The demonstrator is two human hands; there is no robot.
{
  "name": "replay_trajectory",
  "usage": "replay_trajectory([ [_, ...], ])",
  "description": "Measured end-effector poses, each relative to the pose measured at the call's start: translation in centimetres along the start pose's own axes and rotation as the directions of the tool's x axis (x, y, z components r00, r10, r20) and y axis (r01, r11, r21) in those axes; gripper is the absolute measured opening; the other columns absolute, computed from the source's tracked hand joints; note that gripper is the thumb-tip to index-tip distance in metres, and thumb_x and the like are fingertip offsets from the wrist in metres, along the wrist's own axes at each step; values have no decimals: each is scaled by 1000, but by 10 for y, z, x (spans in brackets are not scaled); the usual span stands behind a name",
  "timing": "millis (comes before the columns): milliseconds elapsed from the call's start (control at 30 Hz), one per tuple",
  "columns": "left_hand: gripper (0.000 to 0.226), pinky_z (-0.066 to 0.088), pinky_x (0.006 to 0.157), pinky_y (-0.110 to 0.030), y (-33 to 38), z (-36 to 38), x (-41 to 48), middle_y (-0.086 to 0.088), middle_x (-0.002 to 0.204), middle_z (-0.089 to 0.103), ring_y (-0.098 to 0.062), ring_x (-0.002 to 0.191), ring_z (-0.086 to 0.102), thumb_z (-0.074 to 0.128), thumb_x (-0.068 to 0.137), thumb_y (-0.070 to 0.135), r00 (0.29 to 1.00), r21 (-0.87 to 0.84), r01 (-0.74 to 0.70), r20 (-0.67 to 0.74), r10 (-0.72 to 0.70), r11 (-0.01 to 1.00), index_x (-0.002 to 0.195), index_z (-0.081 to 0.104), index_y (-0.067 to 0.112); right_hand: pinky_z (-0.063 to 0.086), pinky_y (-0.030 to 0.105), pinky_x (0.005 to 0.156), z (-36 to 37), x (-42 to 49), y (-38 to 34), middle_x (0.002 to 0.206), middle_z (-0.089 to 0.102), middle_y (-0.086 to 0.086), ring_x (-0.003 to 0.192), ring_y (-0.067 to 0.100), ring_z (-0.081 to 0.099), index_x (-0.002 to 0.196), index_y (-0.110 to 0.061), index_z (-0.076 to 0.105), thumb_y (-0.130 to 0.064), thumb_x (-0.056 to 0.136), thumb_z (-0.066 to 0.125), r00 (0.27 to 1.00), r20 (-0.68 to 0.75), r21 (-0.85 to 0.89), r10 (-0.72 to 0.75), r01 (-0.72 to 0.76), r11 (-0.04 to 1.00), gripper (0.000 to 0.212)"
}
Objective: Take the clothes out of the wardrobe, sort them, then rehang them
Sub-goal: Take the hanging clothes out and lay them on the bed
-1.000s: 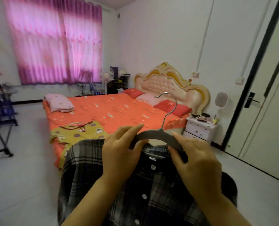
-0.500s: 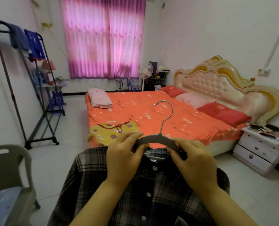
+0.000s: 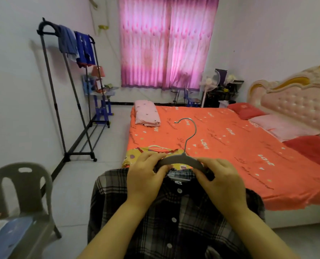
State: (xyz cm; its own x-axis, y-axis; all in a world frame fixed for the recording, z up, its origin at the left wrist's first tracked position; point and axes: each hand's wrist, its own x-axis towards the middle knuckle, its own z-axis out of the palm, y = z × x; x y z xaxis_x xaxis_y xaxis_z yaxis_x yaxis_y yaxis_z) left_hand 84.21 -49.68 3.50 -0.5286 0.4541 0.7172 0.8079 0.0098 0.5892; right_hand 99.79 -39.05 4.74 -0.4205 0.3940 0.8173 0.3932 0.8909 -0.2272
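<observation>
A dark plaid shirt [image 3: 176, 217] with white buttons hangs on a grey hanger [image 3: 181, 159] with a metal hook, held up in front of me. My left hand [image 3: 146, 176] grips the hanger's left shoulder and my right hand [image 3: 220, 182] grips its right shoulder. Beyond them, a yellow patterned garment [image 3: 134, 156] on a pale hanger lies on the near corner of the orange bed [image 3: 220, 146].
A tall clothes rack [image 3: 69, 94] with blue garments stands by the left wall. A grey plastic chair [image 3: 22, 199] is at the lower left. Pillows lie near the pink headboard [image 3: 295, 98] on the right. A folded pink quilt [image 3: 146, 114] sits on the bed's far corner.
My view has turned left: the door and nightstand have left the frame, and the rack and chair have come in. Both hands still hold the hanger with the shirt.
</observation>
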Motion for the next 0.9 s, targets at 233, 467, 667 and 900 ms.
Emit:
replay_trajectory([
  [233, 29, 44, 73, -21, -48, 74, 66, 7, 95, 65, -5, 87, 53, 67, 73, 33, 998, 49, 61, 3, -62, 997, 98, 72, 19, 49, 38, 43, 78, 62, 72, 77, 66, -1, 68, 26, 60, 97, -19, 70, -13, 69, 84, 997, 61, 72, -50, 45, 996, 32],
  [467, 33, 47, 66, -25, -129, 141, 134, 13, 88, 58, -3, 73, 49, 64, 73, 37, 995, 49, 101, 22, -102, 994, 101, 73, 21, 40, 21, 51, 181, 117, 126, 81, 68, -2, 71, 23, 62, 96, -17, 72, -24, 72, 77, 995, 81, 15, -56, 55, 998, 25],
  [667, 28, 49, 67, -36, -201, 183, 205, 12, 86, 58, -9, 72, 52, 65, 74, 35, 988, 28, 141, 58, -143, 990, 96, 72, 20, 42, 26, 50, 273, 173, 155, 83, 69, 0, 73, 26, 64, 97, -16, 72, -15, 66, 85, 993, 110, -21, -35, 38, 999, 34],
  [900, 26, 50, 69, -40, -268, 226, 261, 7, 88, 63, -17, 77, 59, 66, 75, 35, 971, 66, 192, 132, -199, 979, 94, 72, 20, 43, 28, 47, 358, 210, 188, 82, 68, 0, 78, 19, 57, 96, -16, 71, -17, 71, 81, 991, 132, -11, -24, 26, 1000, 26],
])
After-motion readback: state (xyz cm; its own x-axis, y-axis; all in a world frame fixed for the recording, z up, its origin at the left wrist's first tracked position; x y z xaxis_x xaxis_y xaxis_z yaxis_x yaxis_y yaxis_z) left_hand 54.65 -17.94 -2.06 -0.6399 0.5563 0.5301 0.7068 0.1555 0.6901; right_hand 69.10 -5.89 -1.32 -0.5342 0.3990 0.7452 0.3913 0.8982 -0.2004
